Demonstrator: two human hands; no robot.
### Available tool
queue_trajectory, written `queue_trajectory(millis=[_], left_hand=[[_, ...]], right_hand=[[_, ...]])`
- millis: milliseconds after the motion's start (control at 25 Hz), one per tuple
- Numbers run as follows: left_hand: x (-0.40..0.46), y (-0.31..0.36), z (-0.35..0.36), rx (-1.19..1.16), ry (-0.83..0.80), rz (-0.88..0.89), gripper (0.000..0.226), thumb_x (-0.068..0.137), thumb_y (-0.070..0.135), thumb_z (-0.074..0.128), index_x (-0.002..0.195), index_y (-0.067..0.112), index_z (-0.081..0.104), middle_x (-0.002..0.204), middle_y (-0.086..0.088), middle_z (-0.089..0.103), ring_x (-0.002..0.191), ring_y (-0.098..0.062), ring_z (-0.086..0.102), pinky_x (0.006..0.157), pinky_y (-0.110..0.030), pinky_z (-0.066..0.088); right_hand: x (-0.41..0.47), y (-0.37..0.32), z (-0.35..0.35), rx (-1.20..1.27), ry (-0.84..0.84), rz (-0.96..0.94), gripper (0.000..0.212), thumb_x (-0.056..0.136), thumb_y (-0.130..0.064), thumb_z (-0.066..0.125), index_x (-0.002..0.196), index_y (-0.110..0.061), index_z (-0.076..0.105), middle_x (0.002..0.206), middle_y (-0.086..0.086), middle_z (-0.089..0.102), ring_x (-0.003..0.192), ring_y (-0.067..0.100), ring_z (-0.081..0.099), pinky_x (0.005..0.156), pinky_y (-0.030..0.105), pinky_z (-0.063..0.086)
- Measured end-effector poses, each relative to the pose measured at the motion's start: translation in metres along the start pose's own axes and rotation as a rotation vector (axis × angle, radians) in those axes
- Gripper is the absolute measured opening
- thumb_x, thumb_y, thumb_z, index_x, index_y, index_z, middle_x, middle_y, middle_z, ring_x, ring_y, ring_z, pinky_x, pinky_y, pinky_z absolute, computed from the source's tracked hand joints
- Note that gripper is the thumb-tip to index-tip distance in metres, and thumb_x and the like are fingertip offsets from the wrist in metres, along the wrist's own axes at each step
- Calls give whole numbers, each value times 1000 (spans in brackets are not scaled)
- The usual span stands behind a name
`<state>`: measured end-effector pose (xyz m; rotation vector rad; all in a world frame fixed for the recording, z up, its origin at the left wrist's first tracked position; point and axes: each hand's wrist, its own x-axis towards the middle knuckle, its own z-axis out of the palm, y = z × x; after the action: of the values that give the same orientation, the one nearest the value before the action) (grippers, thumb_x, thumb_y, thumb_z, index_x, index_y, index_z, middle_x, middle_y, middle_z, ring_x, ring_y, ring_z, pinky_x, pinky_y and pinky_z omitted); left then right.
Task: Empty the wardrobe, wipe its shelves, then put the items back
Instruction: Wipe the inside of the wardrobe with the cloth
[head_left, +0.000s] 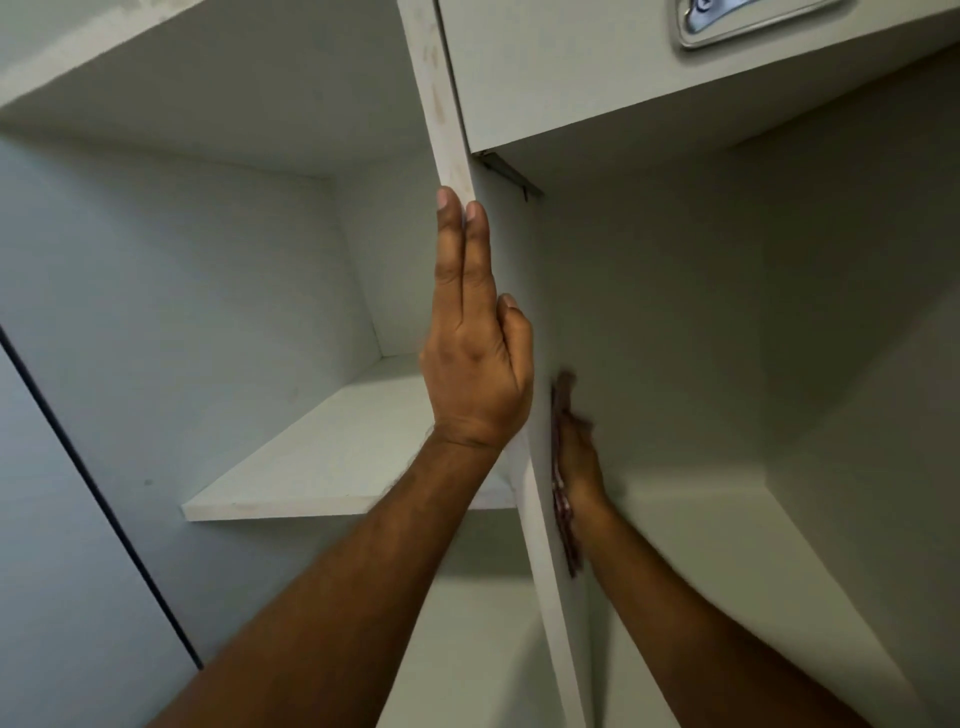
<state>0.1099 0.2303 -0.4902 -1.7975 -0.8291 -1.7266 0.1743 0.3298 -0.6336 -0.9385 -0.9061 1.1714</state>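
Wiping is midway: shelves (332, 457) stand bare, the left hand (475, 358) rests flat-fingered on the divider panel (452, 130) edge, the right hand (579, 457) presses a cloth (563, 499) against that panel's inner face, and restocking remains.

Single view only: head-worn wide-angle cam, facing fwd and tilted upward into the wardrobe interior. Very close range; the vertical divider panel (452, 130) runs through frame centre, w/ both forearms entering from the bottom edge. Left compartment w/ shelf (322, 467) fills the left half, right compartment the right half. Straight edges bow near the frame borders.
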Motion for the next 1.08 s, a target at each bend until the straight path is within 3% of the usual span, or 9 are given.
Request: queue_trajectory(millis=[120,280,440,560,640,760,880,960,1080], left_hand=[[1,-2,0,9,-23,0,64,95,-2,45,154,-2,23,165,-19,17,139,4,36,58,-32,55],[2,-2,0,17,-37,1,63,94,-1,45,154,-3,24,164,-20,18,125,15,39,57,-27,53],[3,1,-1,42,-55,22,62,94,2,44,153,-5,26,163,-23,20,110,-5,57,55,-24,49],[1,2,0,73,-48,29,62,93,-1,45,152,-5,29,162,-23,24,105,-15,58,57,-29,51],[1,2,1,89,-46,28,62,93,-2,46,152,-5,29,161,-23,26,110,-18,55,59,-31,52],[1,-2,2,146,-41,31,62,92,0,48,152,-5,30,160,-24,27,117,-17,56,71,-35,54],[2,-1,2,371,-14,20,65,89,8,51,152,0,35,159,-23,32,142,-33,41,112,-58,35],[2,3,2,535,-14,67,64,87,6,51,150,6,41,156,-24,36,146,-39,33,119,-64,17],[5,3,0,623,-12,162,68,80,-7,48,145,13,52,151,-25,44,142,-44,39,117,-62,16]], right_hand=[[-35,45,-24,-62,15,349,56,105,-48,35,140,-7,52,135,17,59,121,37,58,102,43,45],[-36,-34,8,-98,-37,-32,55,102,-49,36,145,-17,46,143,11,54,131,31,52,109,47,43],[-60,-53,18,9,-93,-327,44,102,-49,41,141,-33,53,138,-9,59,128,10,55,105,28,43],[-94,40,-15,81,49,2,61,95,-65,43,146,-31,47,143,-12,51,131,11,48,100,23,33],[-110,90,-31,81,123,343,81,80,-82,45,136,-25,56,127,-3,62,116,21,59,92,30,44],[-104,75,-26,92,112,383,59,93,-58,49,130,-13,58,112,7,65,90,24,64,66,29,52],[-103,32,-14,32,-1,32,48,102,-49,40,145,-30,47,135,-13,53,119,9,53,99,25,42],[-112,55,-26,-44,-53,-112,53,100,-55,36,150,-36,39,147,-22,43,133,-3,41,112,18,29],[-143,154,-61,2,5,137,72,85,-81,39,149,-48,34,157,-17,35,143,9,37,116,41,35]])
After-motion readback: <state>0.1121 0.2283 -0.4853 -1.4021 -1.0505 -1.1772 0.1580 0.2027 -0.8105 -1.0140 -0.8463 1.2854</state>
